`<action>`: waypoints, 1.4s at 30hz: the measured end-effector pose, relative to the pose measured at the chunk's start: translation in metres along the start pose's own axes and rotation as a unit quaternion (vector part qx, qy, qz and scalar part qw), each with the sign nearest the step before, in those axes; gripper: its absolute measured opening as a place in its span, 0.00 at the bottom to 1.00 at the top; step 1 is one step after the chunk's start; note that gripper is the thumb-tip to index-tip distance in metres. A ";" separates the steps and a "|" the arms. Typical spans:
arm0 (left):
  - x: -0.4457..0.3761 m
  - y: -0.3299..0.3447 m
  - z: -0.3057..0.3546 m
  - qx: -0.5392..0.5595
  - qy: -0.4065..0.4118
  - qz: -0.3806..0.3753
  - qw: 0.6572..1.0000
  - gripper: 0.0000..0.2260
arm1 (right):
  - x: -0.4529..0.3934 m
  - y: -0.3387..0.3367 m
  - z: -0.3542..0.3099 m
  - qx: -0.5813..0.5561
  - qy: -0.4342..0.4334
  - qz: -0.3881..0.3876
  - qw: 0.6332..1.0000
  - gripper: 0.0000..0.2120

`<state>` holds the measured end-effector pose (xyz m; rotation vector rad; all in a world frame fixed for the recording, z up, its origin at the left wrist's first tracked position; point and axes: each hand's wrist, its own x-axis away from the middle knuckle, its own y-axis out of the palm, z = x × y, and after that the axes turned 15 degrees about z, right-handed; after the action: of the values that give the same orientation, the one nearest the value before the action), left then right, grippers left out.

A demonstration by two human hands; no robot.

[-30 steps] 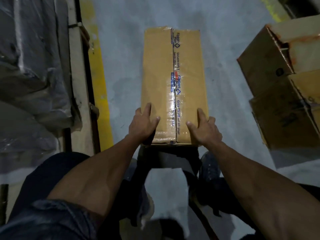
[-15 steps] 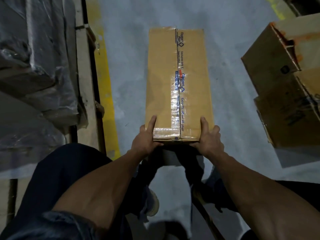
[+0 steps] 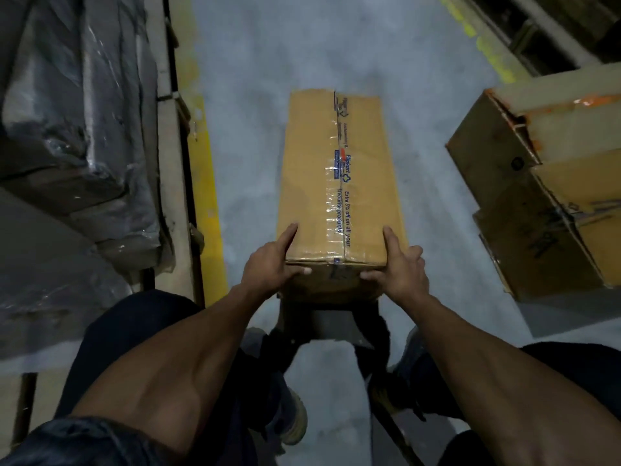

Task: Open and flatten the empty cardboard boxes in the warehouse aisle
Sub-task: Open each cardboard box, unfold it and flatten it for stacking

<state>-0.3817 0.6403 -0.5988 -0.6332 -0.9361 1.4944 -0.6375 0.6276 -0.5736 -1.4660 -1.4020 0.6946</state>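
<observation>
Head view looks down an aisle at a long box (image 3: 339, 183) lying lengthwise on the grey floor (image 3: 268, 62), its far end pointing away from the person and its near end just ahead of their shoes. The box is sealed: a strip of clear printed tape (image 3: 341, 183) runs along the seam of its top face and wraps over the near edge.

Both hands sit at that near end, one on each corner. The left hand (image 3: 272, 267) grips the left corner, forefinger laid along the top edge and thumb hooked across the front face. The right hand (image 3: 396, 267) mirrors it on the right corner, forefinger up on the top, thumb curled onto the front. Held this way, the thumbs lie close to where the tape folds over the edge, which looks like the sensible spot to start: the tape end is the weak point of the seal, and a hold on both corners steadies the box while the flaps are pried apart. No flap has lifted yet, so opening seems barely begun, and flattening is to come.

To the right, well apart, other boxes (image 3: 524, 196) are heaped, some with flaps open. On the left, beyond a yellow line (image 3: 208, 183), stand plastic-wrapped goods (image 3: 74, 129).
</observation>
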 end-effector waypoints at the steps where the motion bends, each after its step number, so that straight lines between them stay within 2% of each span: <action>1: -0.001 -0.011 0.005 0.002 0.007 0.002 1.000 0.45 | 0.002 -0.009 -0.004 -0.002 -0.002 0.005 1.000 0.50; 5: 0.000 -0.068 0.031 0.003 0.032 0.018 0.999 0.47 | 0.015 -0.054 -0.023 -0.028 -0.013 0.063 0.998 0.43; 9: 0.000 -0.123 0.060 0.018 0.058 0.073 0.995 0.41 | 0.027 -0.098 -0.046 -0.050 -0.027 0.141 0.988 0.33; 14: -0.003 -0.182 0.093 0.030 0.078 0.147 0.986 0.37 | 0.036 -0.150 -0.069 -0.046 -0.059 0.207 0.975 0.29; 19: -0.010 -0.221 0.117 0.017 0.094 0.185 0.978 0.28 | 0.029 -0.200 -0.090 -0.019 -0.076 0.210 0.974 0.28; 23: -0.013 -0.231 0.123 0.020 0.074 0.147 0.986 0.24 | 0.019 -0.217 -0.102 0.008 -0.080 0.181 0.980 0.28; 27: -0.012 -0.222 0.114 0.018 0.079 0.128 0.988 0.32 | 0.007 -0.214 -0.111 -0.004 -0.072 0.171 0.983 0.27; 30: 0.001 -0.224 0.105 0.135 0.121 -0.009 0.983 0.41 | -0.005 -0.209 -0.120 -0.028 -0.056 0.177 0.982 0.28; 31: 0.006 -0.227 0.101 0.141 0.129 -0.060 0.980 0.46 | -0.010 -0.207 -0.122 -0.034 -0.051 0.178 0.982 0.29; 33: 0.014 -0.229 0.095 0.078 0.130 -0.135 0.979 0.53 | -0.019 -0.204 -0.123 -0.051 -0.049 0.177 0.982 0.28; 35: 0.024 -0.223 0.088 -0.019 0.126 -0.170 0.977 0.57 | -0.026 -0.200 -0.120 -0.073 -0.061 0.174 0.980 0.27; 38: 0.034 -0.207 0.080 -0.086 0.131 -0.165 0.974 0.64 | -0.024 -0.198 -0.113 -0.103 -0.077 0.158 0.979 0.25; 42: 0.033 -0.184 0.075 -0.109 0.159 -0.060 0.979 0.62 | -0.002 -0.195 -0.092 -0.105 -0.105 0.104 0.983 0.31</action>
<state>-0.3490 0.6534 -0.4008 -0.9287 -0.8768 1.1497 -0.6372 0.5800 -0.3638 -1.7637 -1.5332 0.8747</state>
